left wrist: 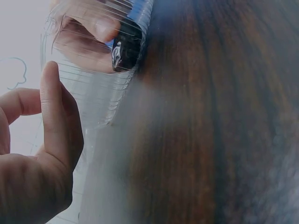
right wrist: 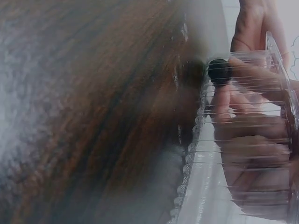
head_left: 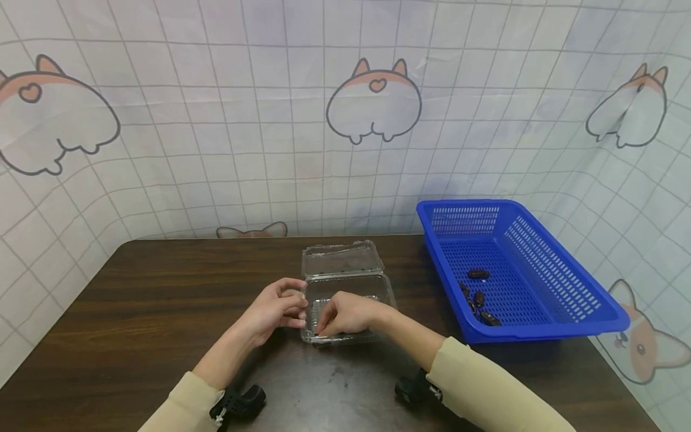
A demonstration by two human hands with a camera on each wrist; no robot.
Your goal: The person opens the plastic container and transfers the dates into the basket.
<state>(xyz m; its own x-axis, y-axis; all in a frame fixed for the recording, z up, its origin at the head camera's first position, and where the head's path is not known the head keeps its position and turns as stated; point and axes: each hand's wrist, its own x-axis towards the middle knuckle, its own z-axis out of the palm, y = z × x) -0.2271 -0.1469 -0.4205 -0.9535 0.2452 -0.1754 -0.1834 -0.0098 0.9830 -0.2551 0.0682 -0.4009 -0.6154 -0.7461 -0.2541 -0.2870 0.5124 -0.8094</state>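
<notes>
A clear plastic clamshell box (head_left: 351,341) stands on the table with its lid (head_left: 342,259) folded back behind it. My right hand (head_left: 351,313) reaches down into the front left part of the box. Between its thumb and fingers it pinches a dark date (left wrist: 126,49), low down near the box floor. Through the ribbed front wall, the date (right wrist: 219,72) also shows in the right wrist view. At the box's left side, the fingertips of my left hand (head_left: 272,309) touch the wall from outside, with the fingers loosely bent and the thumb nearly straight.
A blue plastic basket (head_left: 545,264) stands to the right of the box, with several dates (head_left: 478,274) lying on its left side. The dark wooden table (head_left: 135,324) ends against a white gridded wall covering with cartoon dogs.
</notes>
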